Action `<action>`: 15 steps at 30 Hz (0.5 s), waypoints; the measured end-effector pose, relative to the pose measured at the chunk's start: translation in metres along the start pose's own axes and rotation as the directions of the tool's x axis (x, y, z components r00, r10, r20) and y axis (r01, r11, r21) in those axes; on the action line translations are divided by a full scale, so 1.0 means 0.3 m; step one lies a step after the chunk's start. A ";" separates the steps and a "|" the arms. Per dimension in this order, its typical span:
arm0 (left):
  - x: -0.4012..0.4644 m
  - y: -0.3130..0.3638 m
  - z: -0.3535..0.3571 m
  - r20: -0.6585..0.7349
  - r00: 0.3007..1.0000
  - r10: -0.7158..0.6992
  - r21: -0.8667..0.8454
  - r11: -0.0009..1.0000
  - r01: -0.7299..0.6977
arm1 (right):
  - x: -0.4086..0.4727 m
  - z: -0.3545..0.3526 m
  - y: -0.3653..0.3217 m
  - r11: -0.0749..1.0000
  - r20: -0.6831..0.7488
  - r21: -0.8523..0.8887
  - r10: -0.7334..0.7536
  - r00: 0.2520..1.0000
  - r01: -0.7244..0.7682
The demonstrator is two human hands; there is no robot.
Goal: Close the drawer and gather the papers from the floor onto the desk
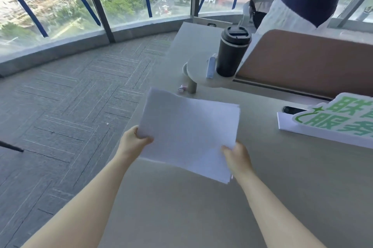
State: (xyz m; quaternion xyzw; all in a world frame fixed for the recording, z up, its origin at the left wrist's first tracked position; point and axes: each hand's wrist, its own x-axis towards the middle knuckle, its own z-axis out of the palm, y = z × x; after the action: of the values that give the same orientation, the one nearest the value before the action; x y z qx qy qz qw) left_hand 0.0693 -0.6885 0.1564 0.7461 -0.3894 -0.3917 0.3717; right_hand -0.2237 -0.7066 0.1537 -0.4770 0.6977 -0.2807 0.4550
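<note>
A stack of white papers [189, 132] hangs over the left part of the pale grey desk [181, 207], its far corner lifted. My left hand [135, 138] pinches the stack's near left corner. My right hand [238, 157] grips its near right edge. The sheets are slightly fanned at the right side. The grey carpet floor [60, 116] to the left shows no papers. No drawer is in view.
A black travel mug [232, 52] and a light blue pen [211, 67] stand on a small raised round shelf [199, 70]. A white sign with green characters [333, 120] lies at the right. A brown divider panel [302, 62] runs along the back; a person stands behind it.
</note>
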 end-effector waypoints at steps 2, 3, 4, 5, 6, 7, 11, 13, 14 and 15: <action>0.056 -0.039 -0.014 0.002 0.998 -0.064 0.111 0.992 0.064 | 0.048 0.069 -0.007 0.996 0.036 -0.066 0.067 0.997 -0.064; 0.083 -0.052 -0.017 0.001 0.996 -0.091 0.156 0.984 0.090 | 0.075 0.100 -0.007 0.992 0.044 -0.092 0.085 0.995 -0.081; 0.109 -0.065 -0.019 0.001 0.994 -0.110 0.200 0.974 0.107 | 0.103 0.131 -0.004 0.989 0.048 -0.117 0.096 0.994 -0.090; 0.131 -0.076 -0.019 0.002 0.993 -0.119 0.234 0.965 0.116 | 0.128 0.158 0.002 0.984 0.048 -0.148 0.105 0.993 -0.097; 0.151 -0.084 -0.019 -0.005 0.992 -0.123 0.265 0.957 0.120 | 0.144 0.180 -0.002 0.978 0.051 -0.179 0.115 0.992 -0.104; 0.171 -0.093 -0.019 -0.016 0.992 -0.128 0.291 0.948 0.127 | 0.160 0.200 -0.003 0.973 0.050 -0.207 0.120 0.992 -0.107; 0.212 -0.130 -0.014 -0.073 0.989 -0.133 0.362 0.920 0.150 | 0.183 0.250 -0.006 0.933 0.000 -0.338 0.128 0.992 -0.120; 0.220 -0.139 -0.008 -0.098 0.986 -0.135 0.404 0.900 0.163 | 0.170 0.257 -0.009 0.889 -0.044 -0.438 0.126 0.991 -0.133; 0.221 -0.138 -0.007 -0.117 0.984 -0.136 0.426 0.888 0.173 | 0.165 0.260 -0.011 0.863 -0.080 -0.480 0.136 0.988 -0.157; 0.217 -0.131 -0.009 -0.138 0.983 -0.123 0.476 0.862 0.175 | 0.153 0.256 -0.023 0.840 -0.124 -0.509 0.144 0.982 -0.188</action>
State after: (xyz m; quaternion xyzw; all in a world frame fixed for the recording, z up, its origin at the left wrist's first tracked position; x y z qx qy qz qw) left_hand 0.1083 -0.7281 0.1045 0.8625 -0.3967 -0.2702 0.1605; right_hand -0.1576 -0.7484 0.1097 -0.5079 0.8037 -0.0610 0.3039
